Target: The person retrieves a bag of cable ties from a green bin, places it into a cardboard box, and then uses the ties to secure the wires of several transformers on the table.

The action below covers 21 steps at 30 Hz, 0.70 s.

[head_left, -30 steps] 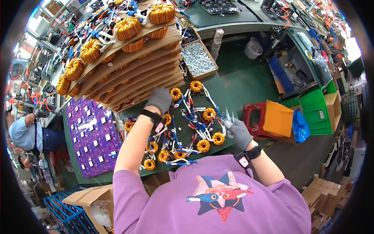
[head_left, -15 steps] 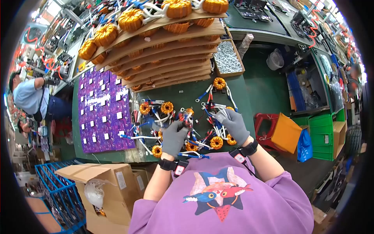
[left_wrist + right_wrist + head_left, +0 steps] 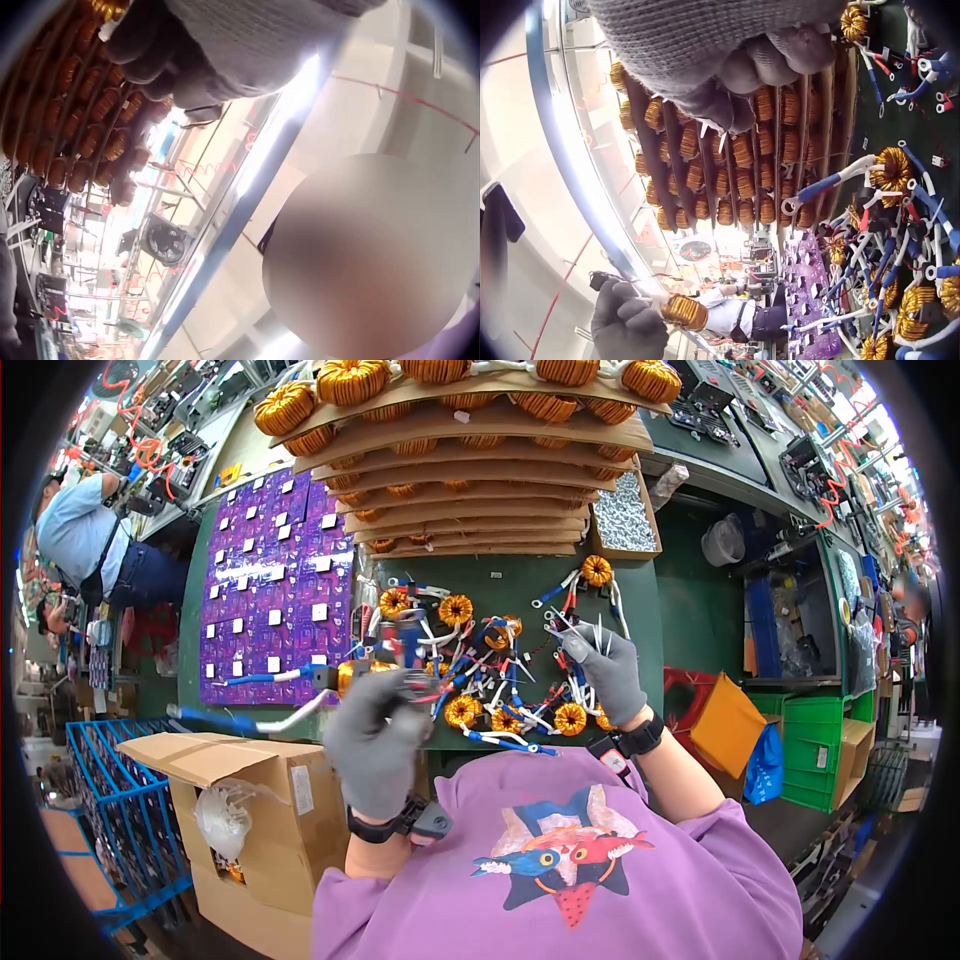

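My gloved left hand [image 3: 378,745] grips a wired toroidal coil [image 3: 362,674], raised near the front left of the table. Its blue-and-white leads [image 3: 285,715] stick out to the left. In the right wrist view the same coil [image 3: 684,311] shows beside the left hand [image 3: 626,326]. My gloved right hand [image 3: 612,678] pinches several thin white strips [image 3: 599,630], which look like cable ties, above the right side of the table. More wired coils [image 3: 461,710] lie in a tangle on the green table between the hands.
A tall stack of cardboard sheets [image 3: 470,550] layered with coils stands at the back. Purple circuit boards [image 3: 265,580] cover the table's left. Behind right is a box of small metal parts [image 3: 625,510]. An open carton [image 3: 320,815] stands front left; another person [image 3: 85,535] works further left.
My left hand has gone from the stack's edge to the coils on the table, then left, lifting one coil. My right hand keeps the white strips. The view has turned left.
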Each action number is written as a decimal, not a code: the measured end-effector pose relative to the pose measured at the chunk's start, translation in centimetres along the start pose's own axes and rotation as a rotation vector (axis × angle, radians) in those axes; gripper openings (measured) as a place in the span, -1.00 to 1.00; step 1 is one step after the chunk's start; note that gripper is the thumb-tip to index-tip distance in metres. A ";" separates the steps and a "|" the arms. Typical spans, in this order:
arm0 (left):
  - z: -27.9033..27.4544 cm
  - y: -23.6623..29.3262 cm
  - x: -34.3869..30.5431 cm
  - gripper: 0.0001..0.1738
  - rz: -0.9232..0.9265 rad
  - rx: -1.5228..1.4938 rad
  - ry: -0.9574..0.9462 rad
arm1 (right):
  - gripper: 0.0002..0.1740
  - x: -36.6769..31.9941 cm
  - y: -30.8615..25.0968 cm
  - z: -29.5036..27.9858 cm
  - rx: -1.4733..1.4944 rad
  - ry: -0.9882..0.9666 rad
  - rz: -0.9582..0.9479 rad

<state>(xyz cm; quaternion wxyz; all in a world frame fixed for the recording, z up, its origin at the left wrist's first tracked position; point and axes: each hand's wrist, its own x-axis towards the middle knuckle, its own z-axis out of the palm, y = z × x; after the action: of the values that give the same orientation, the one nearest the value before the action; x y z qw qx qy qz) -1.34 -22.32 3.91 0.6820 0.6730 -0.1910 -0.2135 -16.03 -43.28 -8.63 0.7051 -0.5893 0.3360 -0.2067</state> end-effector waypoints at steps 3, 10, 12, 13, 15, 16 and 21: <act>0.9 -2.8 0.7 -0.79 0.019 0.289 -0.314 | -0.76 -0.6 0.1 -0.3 0.015 0.047 0.013; 6.4 -16.8 1.4 -0.77 -0.589 0.113 -0.500 | -0.78 -1.1 -0.4 -1.8 -0.017 -0.012 0.093; 7.3 -17.8 1.1 -0.67 -0.489 -0.021 -0.395 | -0.77 -1.1 0.7 -2.3 -0.091 -0.009 0.089; 7.3 -16.9 1.3 -0.56 -0.451 0.087 -0.457 | -0.77 -1.2 1.2 -2.7 -0.119 -0.032 0.122; 7.5 -18.0 1.2 -0.55 -0.365 0.123 -0.468 | -0.77 -1.3 1.4 -3.1 -0.145 -0.054 0.152; 7.5 -18.3 1.1 -0.53 -0.280 0.163 -0.478 | -0.77 -1.4 1.5 -3.1 -0.159 -0.060 0.161; 7.4 -18.5 0.8 -0.51 -0.159 0.288 -0.481 | -0.78 -1.2 1.7 -3.2 -0.252 -0.042 0.168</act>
<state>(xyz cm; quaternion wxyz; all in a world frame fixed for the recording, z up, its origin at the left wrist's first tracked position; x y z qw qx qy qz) -5.37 -28.94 -14.42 0.4958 0.7057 -0.3220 -0.3905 -19.37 -44.32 -10.23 0.6472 -0.6472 0.3926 -0.0910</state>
